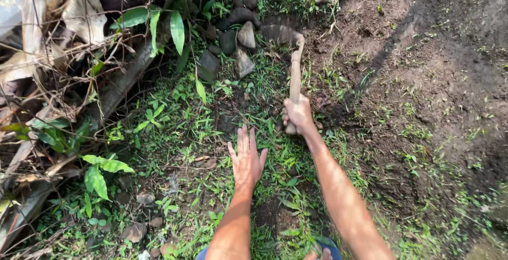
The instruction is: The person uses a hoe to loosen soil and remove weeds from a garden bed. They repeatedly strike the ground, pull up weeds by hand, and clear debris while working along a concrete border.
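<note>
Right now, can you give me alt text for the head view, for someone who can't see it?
The right hand grips a short wooden-handled hoe, blade toward grey stones, while the left hand is spread open over weedy grass. Bare dark soil lies right, dry leaves and stems left.

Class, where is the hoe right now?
In the head view, the hoe is just right of centre, its handle gripped by the right hand, its blade down beside the grey stones.

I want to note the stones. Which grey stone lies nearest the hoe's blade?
The pale pointed stone, directly left of the hoe blade; the darker stones lie farther left.
</note>
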`<state>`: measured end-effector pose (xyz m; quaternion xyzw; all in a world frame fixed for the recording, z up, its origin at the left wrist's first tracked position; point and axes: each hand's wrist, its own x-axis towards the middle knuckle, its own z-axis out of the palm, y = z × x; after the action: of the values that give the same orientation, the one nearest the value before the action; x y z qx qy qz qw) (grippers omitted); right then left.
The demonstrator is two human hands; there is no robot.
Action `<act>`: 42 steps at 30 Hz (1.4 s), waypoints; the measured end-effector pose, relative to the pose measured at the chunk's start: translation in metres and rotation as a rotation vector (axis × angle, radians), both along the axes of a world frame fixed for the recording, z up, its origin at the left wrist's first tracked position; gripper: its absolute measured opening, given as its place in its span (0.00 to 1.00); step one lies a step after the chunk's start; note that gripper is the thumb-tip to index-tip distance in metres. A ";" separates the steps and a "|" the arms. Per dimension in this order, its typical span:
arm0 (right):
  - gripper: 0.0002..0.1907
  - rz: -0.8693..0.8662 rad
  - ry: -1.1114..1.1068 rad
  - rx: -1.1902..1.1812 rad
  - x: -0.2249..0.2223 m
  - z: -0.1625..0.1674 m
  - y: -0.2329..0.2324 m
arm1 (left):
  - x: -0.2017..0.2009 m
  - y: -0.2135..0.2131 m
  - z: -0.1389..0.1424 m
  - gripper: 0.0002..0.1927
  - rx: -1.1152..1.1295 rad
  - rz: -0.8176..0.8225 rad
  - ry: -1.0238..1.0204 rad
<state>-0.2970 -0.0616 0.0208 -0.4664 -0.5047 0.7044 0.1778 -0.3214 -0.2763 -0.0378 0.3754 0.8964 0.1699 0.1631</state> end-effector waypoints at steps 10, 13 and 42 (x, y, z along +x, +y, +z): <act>0.16 0.358 -0.353 0.109 0.145 0.001 -0.072 | 0.004 -0.002 -0.006 0.43 0.032 -0.015 0.055; 0.16 0.331 -0.289 0.154 0.169 0.002 -0.076 | 0.005 -0.004 -0.010 0.44 0.036 -0.015 0.049; 0.15 0.299 -0.452 0.068 0.236 -0.026 -0.105 | 0.006 -0.007 -0.006 0.43 0.021 -0.056 0.108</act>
<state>-0.0610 -0.1669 -0.0053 -0.5258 -0.6182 0.5835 -0.0296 -0.3154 -0.2830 -0.0433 0.4106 0.8913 0.1540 0.1151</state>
